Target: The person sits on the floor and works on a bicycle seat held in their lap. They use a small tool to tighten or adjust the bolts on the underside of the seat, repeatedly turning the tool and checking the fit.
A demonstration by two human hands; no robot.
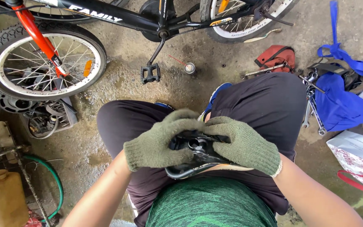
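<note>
Centrally, near the lower middle of the view, both gloved hands grip a black bicycle saddle [196, 155] turned underside-up over the person's lap. The left hand [158, 143], in an olive knit glove, wraps the saddle's left side with fingers curled narrow over its top edge. The right hand [240, 145], in a matching glove, clamps the right side, fingers closed against the underside frame; the fingertips of both hands nearly meet above the saddle. The saddle's pale lower rim shows just below the hands, touching the dark trousers. Far left, the front wheel [43, 63] of a small bicycle stands on the concrete floor [118, 84], held by a red fork [36, 35]. A black pedal [150, 73] hangs from the crank at far centre, with a small spray can [189, 67] lying just beside it to the right. Far right, a red pouch [276, 56] sits near loose wrenches [311, 107] and a blue bag [345, 96]. Near left, a yellow canister [3, 197] stands beside a green hose [55, 185].
</note>
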